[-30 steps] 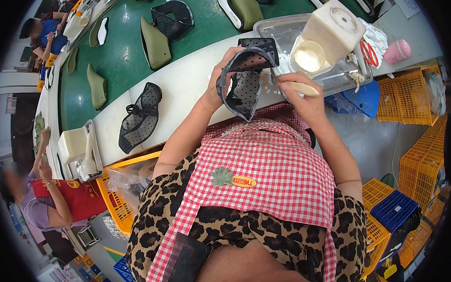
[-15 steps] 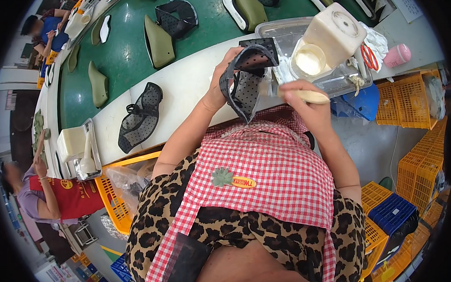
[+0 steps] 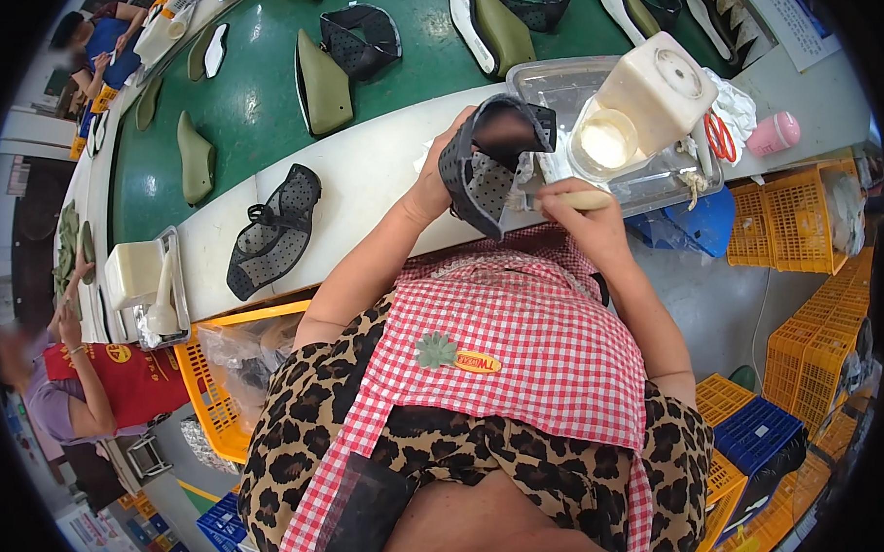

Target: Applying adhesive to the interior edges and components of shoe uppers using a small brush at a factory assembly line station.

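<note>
My left hand [image 3: 434,181] is closed around a black dotted mesh shoe upper [image 3: 486,180], raised over the white bench edge and curled so that its inside shows. In my right hand [image 3: 592,221] is a brush [image 3: 587,199] with a pale wooden handle. Its bristle end is close against the upper's right edge; whether it touches cannot be made out. Just beyond my right hand stands a clear cup [image 3: 604,147] of white liquid, beside a cream plastic bottle [image 3: 658,87]. Another black dotted upper [image 3: 276,231], with a bow, lies on the bench to the left.
A clear tray [image 3: 537,77] holds the cup and bottle. Olive shoe lasts [image 3: 322,85] and black uppers [image 3: 363,42] lie on the green surface. A pink bottle [image 3: 775,134] stands at right. Yellow crates [image 3: 790,215] fill the floor there. A person in a red apron [image 3: 107,386] works at left.
My right hand has moved left and slightly down with the brush, closer to the upper. The upper has turned a little in my left hand.
</note>
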